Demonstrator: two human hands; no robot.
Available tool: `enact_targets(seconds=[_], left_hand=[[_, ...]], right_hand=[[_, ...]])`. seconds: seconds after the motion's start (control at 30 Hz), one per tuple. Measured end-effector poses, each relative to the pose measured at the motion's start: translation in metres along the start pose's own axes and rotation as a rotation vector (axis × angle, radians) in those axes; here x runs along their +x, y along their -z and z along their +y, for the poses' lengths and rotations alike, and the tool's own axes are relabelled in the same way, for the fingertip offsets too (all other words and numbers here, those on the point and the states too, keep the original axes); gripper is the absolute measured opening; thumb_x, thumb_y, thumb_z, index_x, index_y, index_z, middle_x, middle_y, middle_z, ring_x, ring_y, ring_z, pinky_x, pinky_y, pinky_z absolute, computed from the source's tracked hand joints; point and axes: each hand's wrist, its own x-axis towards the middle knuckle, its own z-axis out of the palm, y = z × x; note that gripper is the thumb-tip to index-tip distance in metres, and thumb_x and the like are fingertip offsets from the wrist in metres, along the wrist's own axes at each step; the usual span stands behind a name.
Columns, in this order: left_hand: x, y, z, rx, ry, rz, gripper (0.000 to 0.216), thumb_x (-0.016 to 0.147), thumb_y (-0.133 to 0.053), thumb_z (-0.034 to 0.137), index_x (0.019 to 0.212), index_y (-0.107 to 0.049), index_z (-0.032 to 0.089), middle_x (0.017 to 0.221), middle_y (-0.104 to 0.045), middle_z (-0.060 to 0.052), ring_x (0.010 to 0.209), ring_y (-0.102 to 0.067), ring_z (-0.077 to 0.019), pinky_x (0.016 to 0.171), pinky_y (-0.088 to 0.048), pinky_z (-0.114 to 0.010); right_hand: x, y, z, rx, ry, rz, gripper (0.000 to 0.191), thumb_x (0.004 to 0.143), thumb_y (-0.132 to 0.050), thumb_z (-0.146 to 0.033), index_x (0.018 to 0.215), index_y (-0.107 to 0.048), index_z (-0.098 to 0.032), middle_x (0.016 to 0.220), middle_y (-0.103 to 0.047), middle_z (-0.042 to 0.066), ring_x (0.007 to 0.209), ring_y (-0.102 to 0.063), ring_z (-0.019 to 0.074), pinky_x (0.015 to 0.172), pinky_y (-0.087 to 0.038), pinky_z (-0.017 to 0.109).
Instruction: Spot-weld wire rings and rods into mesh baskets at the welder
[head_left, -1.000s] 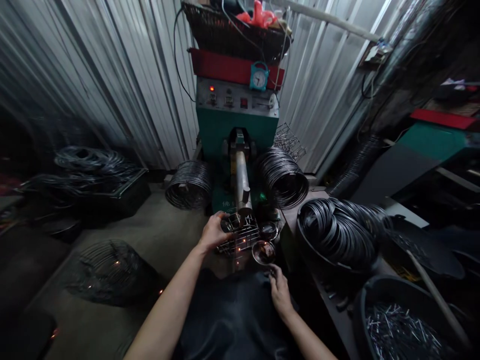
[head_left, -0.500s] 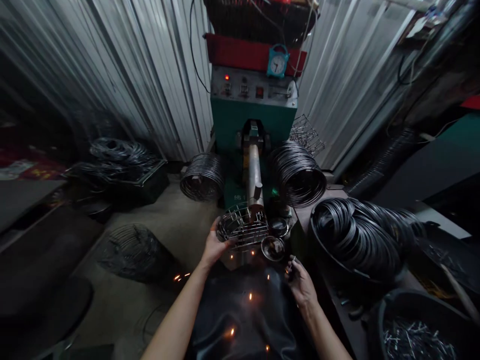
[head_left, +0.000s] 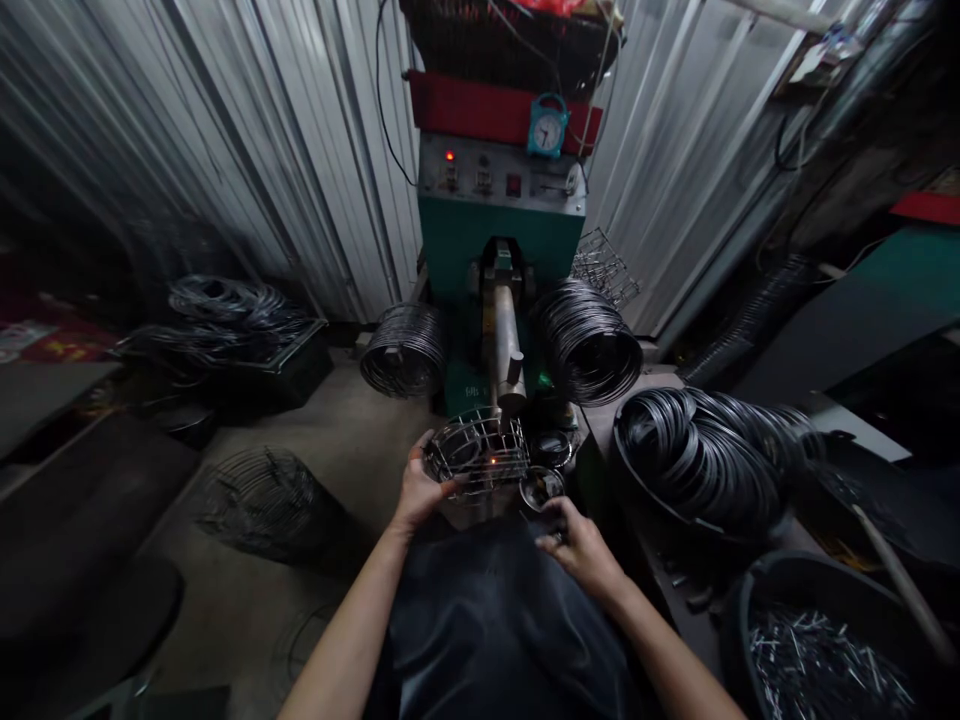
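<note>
My left hand (head_left: 420,492) grips the left side of a round wire basket (head_left: 491,480), thumb in front. The basket sits under the tip of the welding machine's grey arm (head_left: 508,340), and a small orange glow shows on its wires. My right hand (head_left: 583,548) is at the near right of a small round dish (head_left: 541,488), fingers curled together. Whatever those fingers hold, if anything, is too small to make out. Behind that dish stands a second round container (head_left: 551,448). A black apron (head_left: 502,620) covers my lap.
Coils of wire rings hang left (head_left: 403,350) and right (head_left: 589,342) of the green machine (head_left: 502,225). At right are a tub of wire rings (head_left: 705,465) and a bucket of short metal pieces (head_left: 825,660). A wire bundle (head_left: 266,505) stands on the floor at left.
The flying sparks are gone, leaving one glow on the basket. My right hand has moved left and up toward the small dish. My left hand still holds the basket. The view has shifted slightly.
</note>
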Motion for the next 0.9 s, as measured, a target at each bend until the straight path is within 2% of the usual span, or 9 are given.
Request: enact_targets(seconds=[0.07,0.13,0.23,0.33,0.43,0.5,0.6,0.7,0.9], left_hand=[[-0.015,0.006,0.013,0.212,-0.131,-0.014,0.093,0.047,-0.082,0.039,0.128,-0.04,0.018,0.122,-0.048,-0.012,0.115,-0.049,-0.031,0.099,-0.039,-0.05],[-0.029,0.006,0.029,0.383,-0.276,-0.067,0.091,0.047,-0.081,0.035,0.128,-0.041,0.019,0.122,-0.047,-0.012,0.116,-0.046,-0.0315,0.099,-0.039,-0.05],[-0.041,-0.002,0.053,0.565,-0.391,-0.133,0.089,0.049,-0.078,0.031,0.129,-0.04,0.02,0.12,-0.048,-0.012,0.116,-0.044,-0.0317,0.099,-0.038,-0.048],[-0.042,-0.011,0.069,0.683,-0.415,-0.152,0.086,0.05,-0.076,0.029,0.128,-0.041,0.019,0.12,-0.049,-0.014,0.116,-0.044,-0.0336,0.099,-0.036,-0.048],[-0.04,-0.015,0.077,0.695,-0.438,-0.208,0.081,0.049,-0.074,0.024,0.125,-0.045,0.019,0.123,-0.049,-0.014,0.116,-0.044,-0.0341,0.099,-0.034,-0.048],[-0.038,-0.016,0.079,0.672,-0.429,-0.245,0.077,0.048,-0.074,0.023,0.12,-0.048,0.02,0.123,-0.05,-0.013,0.117,-0.043,-0.0336,0.099,-0.034,-0.047],[-0.037,-0.017,0.079,0.644,-0.373,-0.249,0.068,0.049,-0.074,0.022,0.113,-0.052,0.02,0.122,-0.051,-0.012,0.117,-0.044,-0.0327,0.098,-0.035,-0.047],[-0.035,-0.019,0.078,0.638,-0.348,-0.248,0.065,0.049,-0.074,0.022,0.11,-0.054,0.021,0.123,-0.051,-0.012,0.117,-0.044,-0.0322,0.097,-0.035,-0.047],[-0.032,-0.024,0.077,0.687,-0.392,-0.28,0.065,0.048,-0.075,0.023,0.11,-0.055,0.021,0.123,-0.051,-0.011,0.117,-0.043,-0.0335,0.098,-0.033,-0.047]], right_hand=[[0.018,0.007,-0.037,-0.084,0.039,-0.09,0.034,0.069,-0.062,-0.019,0.101,-0.051,-0.021,0.073,-0.062,-0.002,0.065,-0.058,0.0137,0.06,-0.041,0.022],[0.035,0.006,-0.063,-0.206,0.047,-0.149,0.034,0.066,-0.063,-0.016,0.097,-0.051,-0.021,0.069,-0.061,-0.003,0.064,-0.056,0.0138,0.056,-0.037,0.021],[0.053,-0.006,-0.076,-0.364,0.017,-0.129,0.031,0.063,-0.065,-0.015,0.091,-0.051,-0.021,0.069,-0.061,-0.002,0.061,-0.055,0.0143,0.053,-0.031,0.021],[0.054,-0.022,-0.068,-0.394,-0.013,0.053,0.021,0.067,-0.062,-0.017,0.085,-0.053,-0.021,0.069,-0.062,-0.001,0.061,-0.055,0.0143,0.053,-0.031,0.021],[0.047,-0.032,-0.053,-0.278,0.021,0.194,0.01,0.071,-0.058,-0.017,0.079,-0.056,-0.022,0.067,-0.063,-0.002,0.061,-0.057,0.0136,0.055,-0.036,0.02],[0.043,-0.034,-0.045,-0.144,0.091,0.191,0.01,0.073,-0.054,-0.017,0.079,-0.06,-0.022,0.07,-0.065,-0.002,0.065,-0.06,0.0134,0.059,-0.041,0.02],[0.043,-0.028,-0.037,-0.007,0.201,0.09,0.019,0.075,-0.05,-0.016,0.084,-0.066,-0.02,0.08,-0.07,0.001,0.076,-0.064,0.015,0.07,-0.047,0.023],[0.047,-0.024,-0.033,-0.04,0.247,0.029,0.023,0.076,-0.051,-0.016,0.088,-0.07,-0.02,0.086,-0.071,0.003,0.082,-0.065,0.0169,0.075,-0.048,0.027],[0.049,-0.025,-0.028,-0.14,0.182,0.054,0.028,0.073,-0.052,-0.009,0.091,-0.071,-0.02,0.087,-0.072,0.004,0.082,-0.066,0.0174,0.075,-0.049,0.027]])
